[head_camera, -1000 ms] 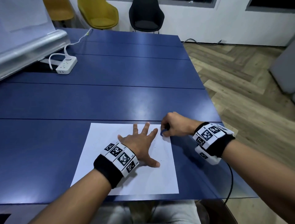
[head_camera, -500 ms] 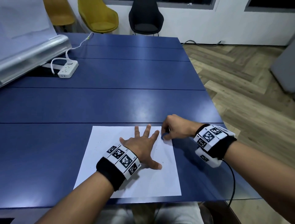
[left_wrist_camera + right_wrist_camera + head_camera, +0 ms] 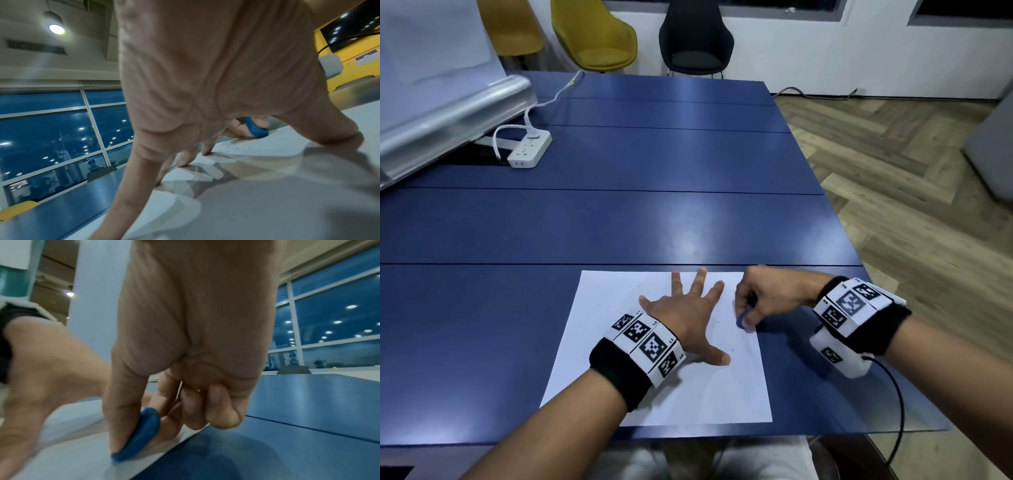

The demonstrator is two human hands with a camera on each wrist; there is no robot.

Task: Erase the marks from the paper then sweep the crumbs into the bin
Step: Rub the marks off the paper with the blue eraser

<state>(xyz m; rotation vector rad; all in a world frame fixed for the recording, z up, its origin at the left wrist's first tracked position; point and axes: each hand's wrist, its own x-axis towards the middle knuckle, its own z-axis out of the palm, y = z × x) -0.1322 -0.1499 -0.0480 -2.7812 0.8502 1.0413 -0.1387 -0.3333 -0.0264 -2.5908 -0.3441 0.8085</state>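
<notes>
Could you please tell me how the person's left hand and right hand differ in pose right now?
The left hand lies spread, fingers straight, pressing the paper flat; the right hand is curled, pinching a blue eraser. The left sits mid-sheet, the right at its right edge. Both wear marker wristbands.

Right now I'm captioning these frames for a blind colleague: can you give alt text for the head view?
A person's left hand presses flat, fingers spread, on a white paper on a blue table, while the right hand pinches a blue eraser against the paper near its right edge. A white power strip lies far left.
</notes>
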